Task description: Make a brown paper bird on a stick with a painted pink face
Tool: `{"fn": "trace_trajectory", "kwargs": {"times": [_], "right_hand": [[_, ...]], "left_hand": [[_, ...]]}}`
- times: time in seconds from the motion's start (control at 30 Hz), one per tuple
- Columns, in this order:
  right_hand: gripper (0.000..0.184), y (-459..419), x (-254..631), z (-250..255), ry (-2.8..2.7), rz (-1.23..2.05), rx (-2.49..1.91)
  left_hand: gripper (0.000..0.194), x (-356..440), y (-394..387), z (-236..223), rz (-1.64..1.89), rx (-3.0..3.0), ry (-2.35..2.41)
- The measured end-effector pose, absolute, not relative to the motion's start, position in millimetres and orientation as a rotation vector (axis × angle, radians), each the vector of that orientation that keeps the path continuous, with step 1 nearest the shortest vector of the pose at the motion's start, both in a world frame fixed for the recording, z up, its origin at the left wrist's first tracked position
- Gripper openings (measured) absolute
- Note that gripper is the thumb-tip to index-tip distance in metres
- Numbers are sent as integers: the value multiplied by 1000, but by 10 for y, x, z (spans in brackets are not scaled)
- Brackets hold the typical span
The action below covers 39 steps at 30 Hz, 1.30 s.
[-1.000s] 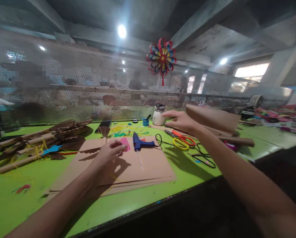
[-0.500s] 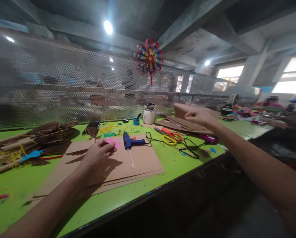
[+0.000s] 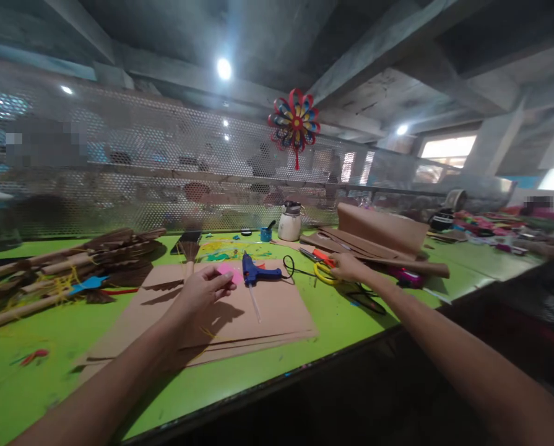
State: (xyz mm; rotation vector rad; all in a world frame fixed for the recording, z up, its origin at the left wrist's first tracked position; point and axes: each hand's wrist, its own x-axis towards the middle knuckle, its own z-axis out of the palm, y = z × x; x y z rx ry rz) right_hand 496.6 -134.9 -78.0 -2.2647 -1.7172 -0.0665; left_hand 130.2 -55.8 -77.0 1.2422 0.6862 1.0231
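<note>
Between the fingertips of my left hand (image 3: 205, 288) is a small piece of pink paper (image 3: 229, 271), above a stack of brown paper sheets (image 3: 277, 310). A brown fringed paper piece (image 3: 189, 253) on a stem rises just behind that hand. My right hand (image 3: 350, 269) is closed at the handles of orange-handled scissors (image 3: 322, 256), whose blades point away to the left. Yellow-handled scissors (image 3: 325, 275) lie beneath it, partly covered. On the sheets, between both hands, rests a blue glue gun (image 3: 260, 272) with a clear glue stick at its back.
Rolled brown paper (image 3: 383, 232) lies beyond my right hand. At the back stand a white thermos jug (image 3: 289, 224) and a small blue pot (image 3: 266, 234). Bundled paper tubes (image 3: 63, 269) fill the left side. A black cord (image 3: 372, 303) loops at the right, near the table edge.
My right hand swung right over the rolled brown paper, then came back and down onto the orange-handled scissors. My left hand keeps the pink paper. The view turned right and partly back.
</note>
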Motion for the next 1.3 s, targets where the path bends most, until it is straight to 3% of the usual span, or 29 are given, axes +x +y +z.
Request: {"fn": "trace_trajectory", "kwargs": {"times": [0.3, 0.47, 0.7, 0.83, 0.93, 1.03, 1.3], "right_hand": [[62, -1019, 4994, -1051, -1545, -34, -2308], [42, -1185, 5079, -847, -1460, -44, -2195], [38, -1623, 4533, -321, -1498, -17, -1841], [39, -1841, 3657, -131, -1571, 444, -1245], [31, -1882, 3019, -176, -1585, 719, -1133], [36, -1773, 2567, -320, -1540, 857, -1053], [31, -1534, 2185, -593, -1514, 807, -959]], "left_hand": [[24, 1273, -602, -756, 1043, 1237, 663], [20, 1295, -587, -768, 1073, 1197, 638], [16, 1202, -624, -558, 1162, 1062, 545], [14, 1126, -755, -316, 1282, 944, 453], [15, 1108, -865, -189, 1347, 933, 398], [17, 1118, -950, -121, 1419, 918, 346], [16, 1212, -1069, -78, 1579, 893, 249]]}}
